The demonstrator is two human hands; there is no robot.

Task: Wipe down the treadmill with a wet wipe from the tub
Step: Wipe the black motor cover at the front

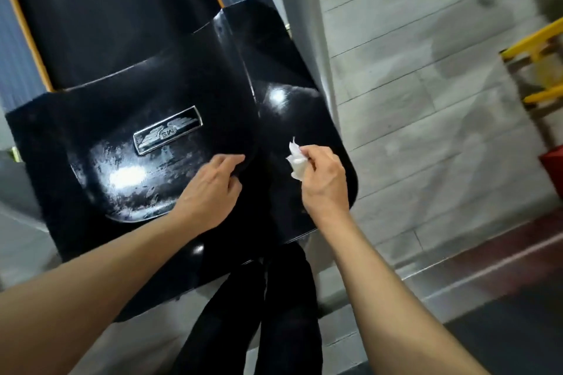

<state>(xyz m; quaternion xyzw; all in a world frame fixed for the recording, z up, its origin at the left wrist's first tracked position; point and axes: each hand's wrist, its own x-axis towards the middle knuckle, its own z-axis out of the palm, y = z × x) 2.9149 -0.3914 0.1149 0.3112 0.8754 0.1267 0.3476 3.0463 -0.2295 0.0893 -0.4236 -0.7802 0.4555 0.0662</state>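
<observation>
The treadmill's glossy black motor cover (170,76) fills the middle of the head view, with a silver winged badge (168,130) on it and wet smears around the badge. The dark belt (100,9) runs away at the top, edged in orange. My right hand (324,181) pinches a crumpled white wet wipe (297,160) just above the cover's right side. My left hand (210,187) rests on the cover below the badge, fingers loosely bent and holding nothing. The tub is not in view.
A grey upright post (316,39) stands at the cover's right edge. Grey tiled floor (426,85) spreads to the right, with a yellow frame (536,39) and a red object (553,161) at the far right. My dark trouser legs (274,298) are below the cover.
</observation>
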